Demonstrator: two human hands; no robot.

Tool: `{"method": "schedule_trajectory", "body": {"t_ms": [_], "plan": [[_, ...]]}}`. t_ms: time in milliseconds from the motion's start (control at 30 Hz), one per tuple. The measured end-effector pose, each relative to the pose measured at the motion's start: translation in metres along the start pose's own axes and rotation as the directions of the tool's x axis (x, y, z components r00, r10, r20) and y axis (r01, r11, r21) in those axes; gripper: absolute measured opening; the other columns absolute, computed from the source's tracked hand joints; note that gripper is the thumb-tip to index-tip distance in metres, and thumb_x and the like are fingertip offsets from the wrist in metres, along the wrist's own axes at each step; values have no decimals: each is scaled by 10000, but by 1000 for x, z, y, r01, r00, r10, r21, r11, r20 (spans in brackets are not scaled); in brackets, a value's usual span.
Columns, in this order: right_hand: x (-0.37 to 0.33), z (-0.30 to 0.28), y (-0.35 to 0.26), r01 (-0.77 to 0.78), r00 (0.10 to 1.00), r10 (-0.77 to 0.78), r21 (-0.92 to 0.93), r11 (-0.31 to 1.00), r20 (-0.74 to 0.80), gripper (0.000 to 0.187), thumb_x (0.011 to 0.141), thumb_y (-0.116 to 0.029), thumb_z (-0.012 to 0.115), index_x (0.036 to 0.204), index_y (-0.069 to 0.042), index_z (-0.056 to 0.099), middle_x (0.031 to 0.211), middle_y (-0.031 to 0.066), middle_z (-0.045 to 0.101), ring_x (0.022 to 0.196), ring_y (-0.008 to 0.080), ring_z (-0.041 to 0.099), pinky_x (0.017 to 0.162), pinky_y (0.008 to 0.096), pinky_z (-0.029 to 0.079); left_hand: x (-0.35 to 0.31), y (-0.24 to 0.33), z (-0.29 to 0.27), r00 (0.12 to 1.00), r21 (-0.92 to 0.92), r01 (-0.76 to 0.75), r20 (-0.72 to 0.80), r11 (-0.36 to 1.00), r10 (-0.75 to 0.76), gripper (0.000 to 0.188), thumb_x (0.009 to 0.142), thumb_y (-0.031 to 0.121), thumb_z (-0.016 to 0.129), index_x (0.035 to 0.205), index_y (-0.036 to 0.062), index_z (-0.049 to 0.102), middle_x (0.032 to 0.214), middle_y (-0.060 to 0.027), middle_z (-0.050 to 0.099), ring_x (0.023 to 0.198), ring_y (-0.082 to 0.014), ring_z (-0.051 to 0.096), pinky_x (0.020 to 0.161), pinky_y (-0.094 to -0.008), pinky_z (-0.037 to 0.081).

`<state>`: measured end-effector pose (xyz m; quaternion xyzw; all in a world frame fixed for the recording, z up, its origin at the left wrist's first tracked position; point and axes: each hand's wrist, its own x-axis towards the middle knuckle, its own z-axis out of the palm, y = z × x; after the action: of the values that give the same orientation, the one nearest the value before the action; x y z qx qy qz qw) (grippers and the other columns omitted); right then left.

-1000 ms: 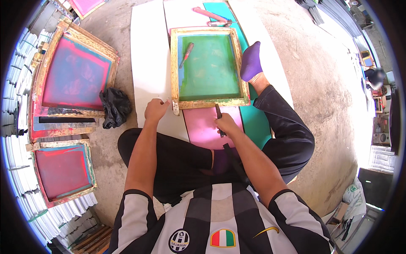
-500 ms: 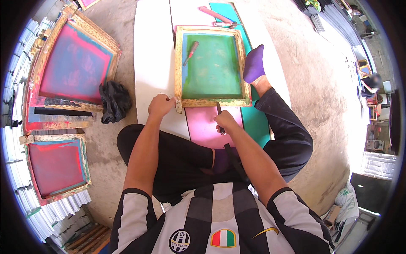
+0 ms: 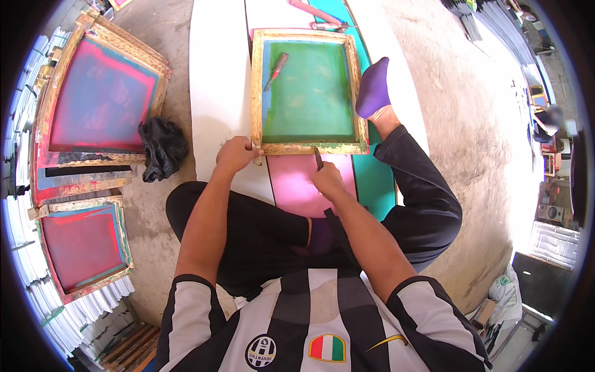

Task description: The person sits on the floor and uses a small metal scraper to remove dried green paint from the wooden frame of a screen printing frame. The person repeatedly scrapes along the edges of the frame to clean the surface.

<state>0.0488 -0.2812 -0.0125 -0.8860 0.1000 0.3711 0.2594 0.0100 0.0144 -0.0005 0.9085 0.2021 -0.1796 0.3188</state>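
A wooden screen-printing frame (image 3: 291, 149) with green mesh (image 3: 313, 93) lies flat in front of me on the boards. My left hand (image 3: 234, 155) is closed at its near left corner, with thumb and forefinger against the wood. In my right hand (image 3: 329, 180) is a dark, narrow flat-bladed tool (image 3: 318, 160), its tip touching the frame's near rail. The fingers cover its handle, so its exact kind is unclear. On the mesh, toward the upper left, rests a small red-handled tool (image 3: 277, 70) like a screwdriver. My purple-socked foot (image 3: 374, 92) is beside the right rail.
Red-edged screen frames (image 3: 102, 99) lean at the left, with a smaller one (image 3: 83, 245) below. A crumpled black plastic bag (image 3: 162, 149) sits beside them. Past the far rail lie a pink bar-shaped object (image 3: 310, 10) and a metal tool (image 3: 328, 26).
The view has shifted slightly, so the frame appears higher and a little further left. My left hand has moved closer onto the frame's corner. The right hand still holds its tool at the near rail.
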Motion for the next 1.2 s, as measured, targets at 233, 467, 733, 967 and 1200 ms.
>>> {"method": "schedule_trajectory", "body": {"t_ms": [233, 467, 733, 967, 1200], "plan": [[-10, -4, -4, 12, 997, -27, 190, 982, 77, 180, 856, -71, 575, 970, 18, 682, 880, 235, 740, 695, 316, 749, 601, 454, 579, 1, -5, 1, 1000, -12, -6, -15, 1000, 6, 522, 789, 486, 863, 837, -17, 732, 834, -197, 722, 759, -327, 696, 706, -445, 534], [6, 6, 27, -5, 943, -221, 674, 739, 249, 50, 801, 13, 616, 840, -8, 592, 663, 101, 604, 477, 201, 594, 411, 360, 459, -6, 1, -1, 998, 1, -2, -68, 1000, 2, 494, 785, 476, 860, 890, 6, 751, 860, -180, 737, 803, -330, 717, 720, -443, 548], [-34, 22, -8, 106, 873, -354, 578, 809, 335, 123, 796, 0, 672, 897, -10, 602, 676, 88, 609, 484, 187, 592, 439, 349, 485, -32, 29, 9, 869, -38, -487, -126, 873, 479, 219, 880, 295, 772, 995, 109, 776, 956, -85, 761, 899, -303, 728, 771, -431, 561], [-43, 35, -34, 134, 830, -378, 511, 849, 411, 125, 829, -19, 667, 942, -1, 618, 706, 97, 627, 519, 194, 619, 462, 347, 500, -34, 26, 10, 824, 135, -545, -100, 828, 558, 145, 912, 263, 726, 949, 131, 772, 946, -83, 749, 892, -334, 712, 765, -463, 558], [-42, 34, -38, 54, 816, -348, 540, 840, 461, 351, 988, -246, 659, 1199, 31, 615, 892, 154, 678, 670, 232, 685, 570, 362, 558, -27, 20, 3, 864, 125, -466, -151, 876, 481, 145, 901, 257, 705, 891, 126, 766, 894, -104, 744, 866, -364, 708, 749, -504, 551]]}}
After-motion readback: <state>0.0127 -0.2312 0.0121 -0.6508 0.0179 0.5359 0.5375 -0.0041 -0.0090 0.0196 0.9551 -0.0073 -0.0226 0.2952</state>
